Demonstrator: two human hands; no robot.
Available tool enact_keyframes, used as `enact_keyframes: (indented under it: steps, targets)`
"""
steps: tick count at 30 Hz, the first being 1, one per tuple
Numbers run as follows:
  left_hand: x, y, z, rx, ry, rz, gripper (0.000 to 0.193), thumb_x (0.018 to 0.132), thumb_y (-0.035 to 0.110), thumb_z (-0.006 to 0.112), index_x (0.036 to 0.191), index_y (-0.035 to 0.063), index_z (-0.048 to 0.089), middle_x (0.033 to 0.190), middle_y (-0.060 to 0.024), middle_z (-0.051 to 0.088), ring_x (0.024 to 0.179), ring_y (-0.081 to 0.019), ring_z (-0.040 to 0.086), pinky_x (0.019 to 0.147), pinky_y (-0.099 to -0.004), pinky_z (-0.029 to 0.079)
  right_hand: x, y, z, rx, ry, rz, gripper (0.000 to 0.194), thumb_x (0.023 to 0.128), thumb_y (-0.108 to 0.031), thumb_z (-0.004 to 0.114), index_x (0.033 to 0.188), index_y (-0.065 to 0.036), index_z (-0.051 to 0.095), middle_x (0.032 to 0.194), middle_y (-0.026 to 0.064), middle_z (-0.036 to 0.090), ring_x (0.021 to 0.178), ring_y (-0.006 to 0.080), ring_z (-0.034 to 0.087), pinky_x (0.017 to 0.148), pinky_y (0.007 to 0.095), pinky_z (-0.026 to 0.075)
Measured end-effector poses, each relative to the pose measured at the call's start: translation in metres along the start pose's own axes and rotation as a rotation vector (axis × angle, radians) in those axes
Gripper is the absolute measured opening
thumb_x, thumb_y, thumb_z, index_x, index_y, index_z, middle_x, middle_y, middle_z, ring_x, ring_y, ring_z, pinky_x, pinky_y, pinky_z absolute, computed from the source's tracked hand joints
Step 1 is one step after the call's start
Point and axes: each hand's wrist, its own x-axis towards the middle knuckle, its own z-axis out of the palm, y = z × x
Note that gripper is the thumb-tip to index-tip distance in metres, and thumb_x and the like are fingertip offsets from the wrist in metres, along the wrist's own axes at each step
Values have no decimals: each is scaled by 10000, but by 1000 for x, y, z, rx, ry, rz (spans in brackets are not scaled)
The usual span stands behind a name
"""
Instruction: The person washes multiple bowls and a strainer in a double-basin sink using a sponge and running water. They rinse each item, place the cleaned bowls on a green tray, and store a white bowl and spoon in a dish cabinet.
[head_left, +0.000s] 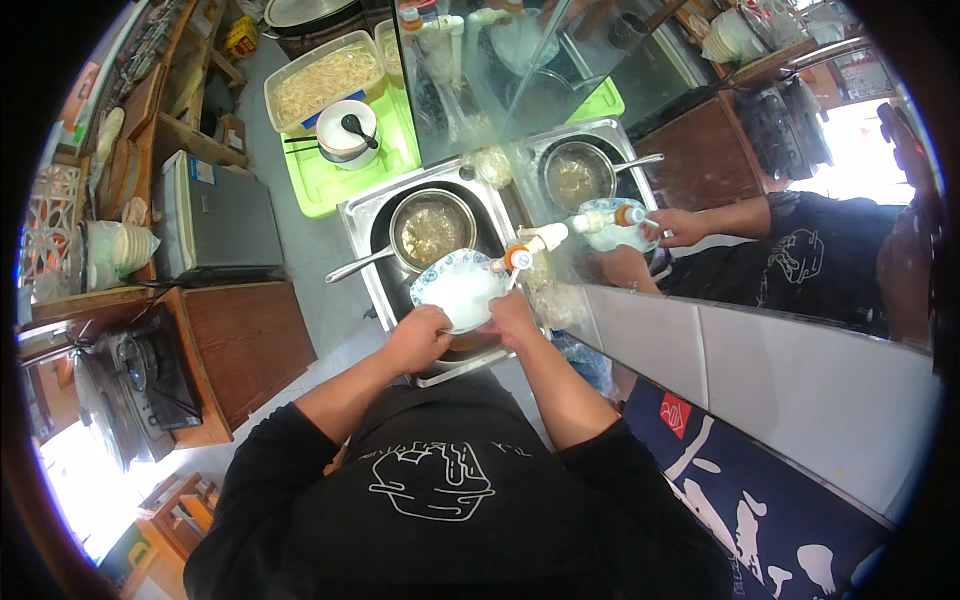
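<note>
My left hand (418, 339) grips the near left rim of a white plate with a blue patterned border (459, 291). At the plate's right edge is my right hand (514, 319), its fingers at the rim close to the tap's lever; its fingertips are partly hidden. The plate is held over a stainless steel sink (442, 376), under a plastic tap with an orange collar (517, 256). Beyond the plate, a metal saucepan (433, 229) with cloudy contents sits in the sink, its handle pointing left. Part of a brownish round vessel shows beneath the plate.
A green plastic lid or tray (315, 184) beyond the sink bears stacked bowls (346, 127) with a black spoon, chopsticks and a tub of bean sprouts (326, 79). A mirror-like panel (705, 247) runs along the right. A grey cabinet (225, 217) stands left.
</note>
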Motion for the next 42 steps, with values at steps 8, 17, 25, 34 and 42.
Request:
enact_keyframes:
  steps: [8, 17, 25, 34, 42]
  targets:
    - [34, -41, -13, -664, 57, -670, 443, 877, 142, 670, 1274, -34, 581, 1133, -179, 696, 913, -271, 695, 787, -379, 585, 1, -34, -24, -464, 29, -400, 336, 896, 12, 489, 1157, -20, 698, 1010, 106, 724, 1015, 217, 703, 876, 339, 529]
    - [46, 3, -35, -684, 291, -636, 299, 882, 48, 528, 1154, -56, 592, 893, -142, 695, 647, -192, 668, 537, -310, 564, 13, 10, 24, 375, -44, -59, 402, 871, -31, 687, 1257, -8, 577, 1110, 110, 675, 955, 268, 682, 736, 415, 562]
    - [21, -6, -54, -1121, -42, -830, 438, 886, 30, 558, 1302, -84, 483, 966, -227, 681, 629, -310, 694, 511, -385, 602, 33, 7, -6, 17, -326, -162, 464, 851, -44, 741, 1254, 107, 567, 1153, 178, 665, 1036, 257, 672, 894, 413, 554]
    - [15, -8, -68, -1124, -96, -798, 521, 835, -34, 488, 1353, -63, 453, 1046, -210, 666, 699, -286, 693, 524, -368, 608, 89, -2, 4, -408, -54, -499, 558, 851, -258, 804, 1255, 62, 592, 1007, 151, 693, 896, 244, 678, 795, 377, 547]
    - [11, -4, -53, -983, 99, -724, 514, 858, -6, 488, 1368, -36, 434, 1077, -224, 671, 728, -312, 712, 511, -367, 606, 36, 30, 14, -184, -276, -74, 351, 916, -197, 697, 1202, -5, 627, 981, 67, 683, 793, 145, 637, 649, 306, 546]
